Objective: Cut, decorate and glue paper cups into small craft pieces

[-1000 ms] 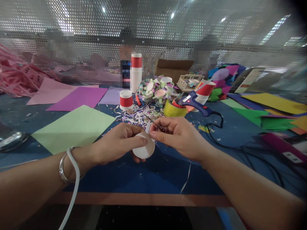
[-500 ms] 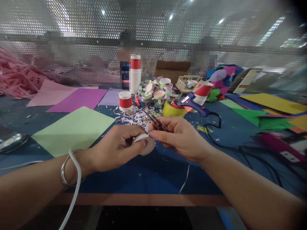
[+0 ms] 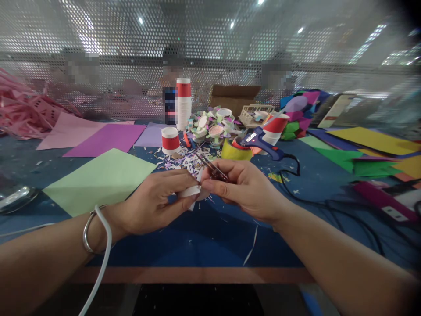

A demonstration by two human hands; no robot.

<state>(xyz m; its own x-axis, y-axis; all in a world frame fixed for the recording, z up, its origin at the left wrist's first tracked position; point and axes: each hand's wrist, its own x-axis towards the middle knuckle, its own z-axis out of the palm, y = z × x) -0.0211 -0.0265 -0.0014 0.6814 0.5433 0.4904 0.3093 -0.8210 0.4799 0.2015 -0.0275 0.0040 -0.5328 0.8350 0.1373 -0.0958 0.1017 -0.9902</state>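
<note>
My left hand (image 3: 164, 195) is closed around a white paper cup piece (image 3: 190, 192), thumb below and fingers over the top. The piece looks like a cup's round base with a short wall, seen nearly edge-on. My right hand (image 3: 241, 186) pinches the same piece at its right side. Within its curled fingers lies a slim dark pair of scissors (image 3: 210, 165), blades pointing up and away to the left; the handles are mostly hidden. Paper scraps (image 3: 184, 163) are scattered just beyond both hands.
Past the scraps stand a red-and-white cup (image 3: 170, 141), a cup stack (image 3: 183, 105) and a pile of cut paper pieces (image 3: 213, 127). A blue glue gun (image 3: 259, 141) rests by a yellow tape roll (image 3: 235, 151), its cord trailing right. Green paper (image 3: 101, 180) lies left.
The white piece has turned in my left fingers, from showing its round face to nearly edge-on. My right hand keeps its pinch and the scissors.
</note>
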